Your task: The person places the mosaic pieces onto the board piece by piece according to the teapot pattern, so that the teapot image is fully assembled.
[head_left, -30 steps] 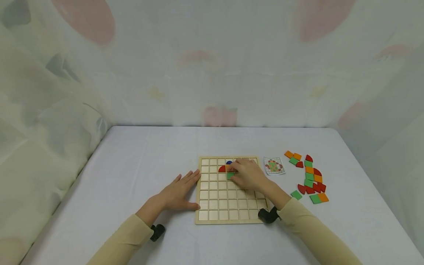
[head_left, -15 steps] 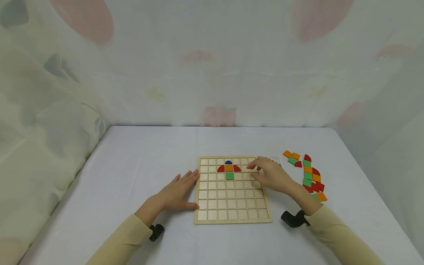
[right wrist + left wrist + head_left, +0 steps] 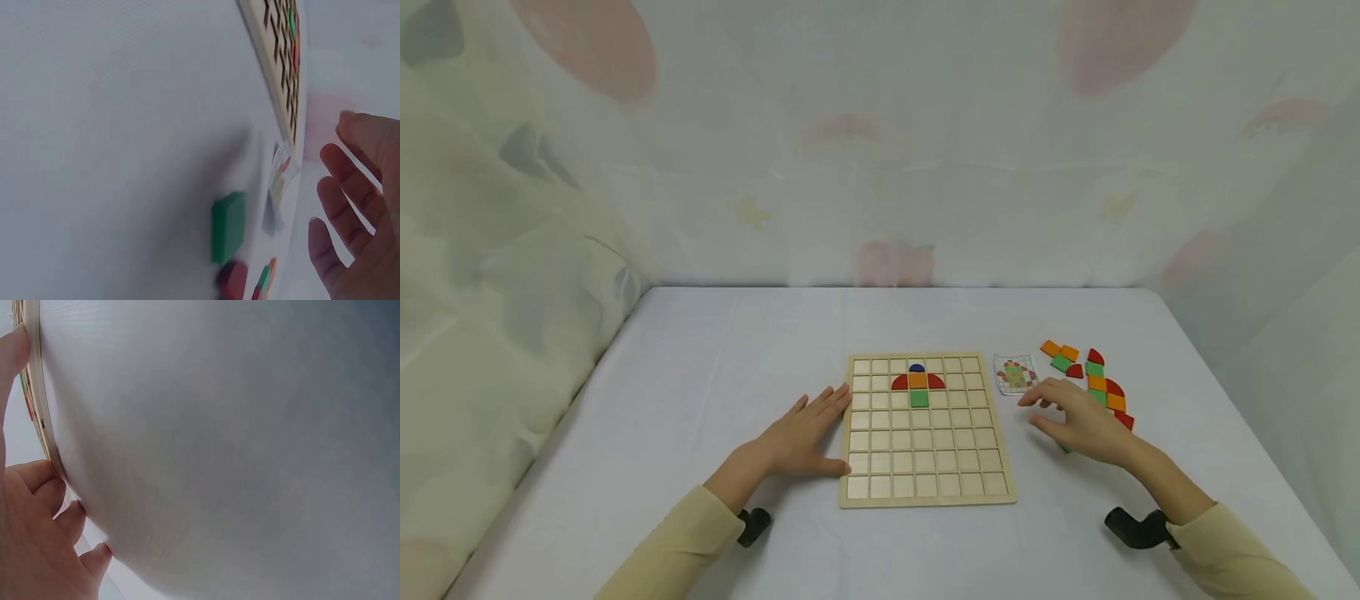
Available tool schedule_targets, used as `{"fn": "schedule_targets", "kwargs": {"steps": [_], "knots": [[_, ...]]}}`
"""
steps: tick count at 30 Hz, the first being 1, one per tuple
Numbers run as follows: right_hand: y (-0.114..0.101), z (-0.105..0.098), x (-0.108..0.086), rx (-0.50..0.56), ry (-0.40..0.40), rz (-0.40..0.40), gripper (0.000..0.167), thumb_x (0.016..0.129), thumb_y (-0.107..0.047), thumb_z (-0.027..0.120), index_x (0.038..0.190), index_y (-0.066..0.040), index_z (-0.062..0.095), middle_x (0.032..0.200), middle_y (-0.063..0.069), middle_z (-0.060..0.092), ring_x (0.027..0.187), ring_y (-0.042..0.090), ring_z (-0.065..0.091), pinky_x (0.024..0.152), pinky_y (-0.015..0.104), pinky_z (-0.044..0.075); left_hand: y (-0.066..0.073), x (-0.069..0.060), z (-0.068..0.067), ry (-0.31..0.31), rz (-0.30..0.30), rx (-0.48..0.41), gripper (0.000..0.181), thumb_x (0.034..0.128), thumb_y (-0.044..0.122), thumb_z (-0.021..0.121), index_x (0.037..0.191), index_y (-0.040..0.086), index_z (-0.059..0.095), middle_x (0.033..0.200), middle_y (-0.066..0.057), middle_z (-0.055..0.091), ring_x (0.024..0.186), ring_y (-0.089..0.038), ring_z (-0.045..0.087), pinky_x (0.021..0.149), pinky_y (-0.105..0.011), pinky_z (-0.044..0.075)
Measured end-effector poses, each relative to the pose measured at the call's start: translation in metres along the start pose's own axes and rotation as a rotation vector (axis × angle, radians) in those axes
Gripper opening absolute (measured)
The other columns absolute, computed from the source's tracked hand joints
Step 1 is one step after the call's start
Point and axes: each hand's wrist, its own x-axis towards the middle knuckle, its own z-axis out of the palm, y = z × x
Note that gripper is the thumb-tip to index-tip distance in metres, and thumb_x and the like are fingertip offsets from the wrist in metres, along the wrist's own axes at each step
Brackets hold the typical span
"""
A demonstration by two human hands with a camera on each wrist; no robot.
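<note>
The board point(image 3: 880, 462) lies flat on the white table point(image 3: 745, 342), and in its upper squares sit 5 tiles point(image 3: 918, 381): 1 blue, 1 orange, 1 green and 2 red. The left hand point(image 3: 805, 433) touches the left edge of the board with spread fingers, grasping nothing. The right hand point(image 3: 1084, 421) is above the table — fingers loosely bent, nothing held — between the card point(image 3: 1014, 375) and the loose tiles point(image 3: 1096, 371)

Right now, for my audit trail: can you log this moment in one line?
left hand: touches grid board | right hand: empty, near pattern card | on board: blue tile, orange square, green square, red tiles
</note>
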Motion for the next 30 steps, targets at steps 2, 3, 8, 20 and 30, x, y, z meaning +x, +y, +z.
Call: {"fn": "schedule_targets", "kwargs": {"steps": [2, 3, 8, 20, 30], "knots": [[0.003, -0.002, -0.006, 0.007, -0.011, 0.022, 0.024, 0.080, -0.010, 0.070, 0.102, -0.013, 0.063, 0.099, -0.003, 0.064, 0.088, 0.016, 0.055, 0.071, 0.030, 0.051, 0.000, 0.000, 0.000, 0.001, 0.002, 0.002, 0.100, 0.0748, 0.055, 0.067, 0.147, 0.007, 0.018, 0.155, -0.006, 0.013, 0.141, -0.028, 0.015, 0.110, -0.055, 0.015], [0.005, -0.003, -0.009, 0.011, -0.012, 0.026, 0.024, 0.080, -0.009, 0.070, 0.102, -0.013, 0.063, 0.099, -0.002, 0.064, 0.088, 0.017, 0.055, 0.070, 0.028, 0.051, 0.000, 0.000, 0.000, 0.001, 0.002, 0.002, 0.100, 0.0748, 0.055, 0.067, 0.148, 0.007, 0.018, 0.155, -0.006, 0.013, 0.141, -0.028, 0.015, 0.110, -0.055, 0.015], [0.014, -0.006, -0.022, 0.033, -0.001, 0.003, 0.027, 0.077, -0.007, 0.073, 0.102, -0.012, 0.063, 0.097, -0.003, 0.063, 0.083, 0.015, 0.055, 0.067, 0.023, 0.051, 0.000, 0.000, 0.000, -0.003, -0.003, -0.001, 0.101, 0.0744, 0.056, 0.066, 0.148, 0.008, 0.018, 0.155, -0.004, 0.012, 0.141, -0.027, 0.015, 0.110, -0.055, 0.015], [0.026, -0.007, -0.043, 0.000, -0.070, 0.030, 0.033, 0.071, -0.012, 0.078, 0.101, -0.017, 0.065, 0.093, -0.011, 0.057, 0.081, 0.007, 0.045, 0.068, 0.019, 0.044, -0.001, -0.001, 0.000, -0.004, -0.008, 0.001, 0.101, 0.0742, 0.058, 0.066, 0.148, 0.009, 0.017, 0.155, -0.003, 0.012, 0.141, -0.026, 0.014, 0.111, -0.054, 0.014], [0.032, -0.003, -0.050, -0.125, -0.005, -0.037, 0.035, 0.066, -0.010, 0.080, 0.095, -0.018, 0.064, 0.093, -0.011, 0.056, 0.081, 0.003, 0.047, 0.069, 0.019, 0.047, 0.002, -0.001, -0.001, -0.007, -0.013, -0.007, 0.101, 0.0742, 0.056, 0.067, 0.148, 0.007, 0.018, 0.155, -0.004, 0.012, 0.141, -0.027, 0.015, 0.111, -0.054, 0.014]]}}
